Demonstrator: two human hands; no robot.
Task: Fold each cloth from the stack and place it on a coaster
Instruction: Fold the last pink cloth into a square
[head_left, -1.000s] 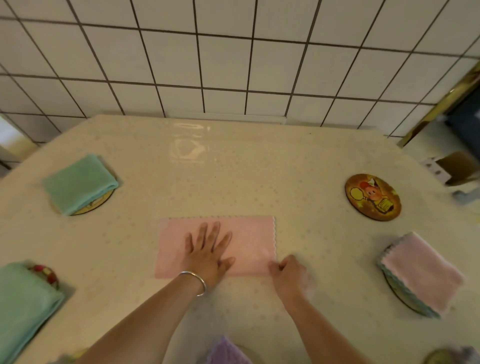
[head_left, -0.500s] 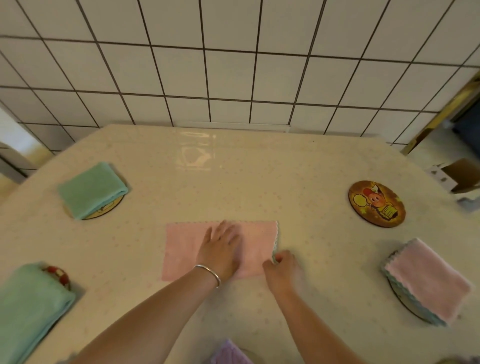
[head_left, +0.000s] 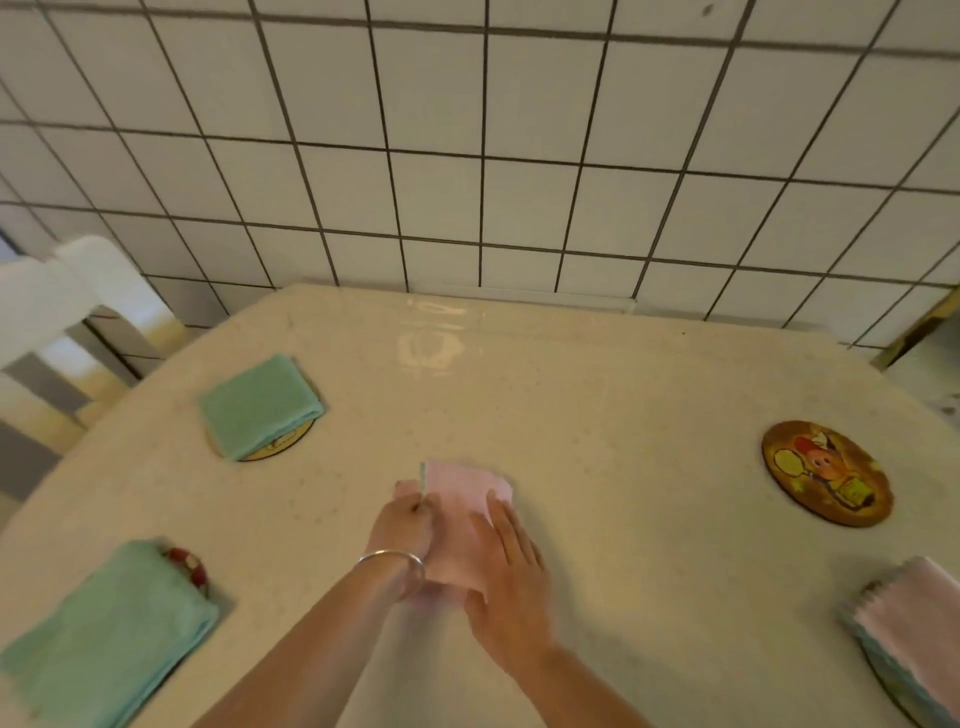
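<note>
A pink cloth (head_left: 465, 486) lies folded into a small square in the middle of the table (head_left: 597, 415). My left hand (head_left: 402, 530), with a metal bangle on the wrist, pinches the cloth's left edge. Flat on the cloth's right half rests my right hand (head_left: 511, 566), fingers together. A bare round coaster (head_left: 826, 473) with a cartoon picture sits at the right. Two green folded cloths, one at the far left (head_left: 260, 402) and one at the near left (head_left: 109, 631), each cover a coaster. A pink folded cloth (head_left: 919, 618) lies on a coaster at the right edge.
A white tiled wall (head_left: 467, 156) stands behind the table's far edge. A white chair back (head_left: 47, 291) shows at the far left, beyond the table's rounded corner. Open tabletop stretches between the pink cloth and the bare coaster.
The long pink strip has been folded from right to left into a small square. My right hand moved onto the cloth; my left hand shifted to pinch its left edge. The view tilted up.
</note>
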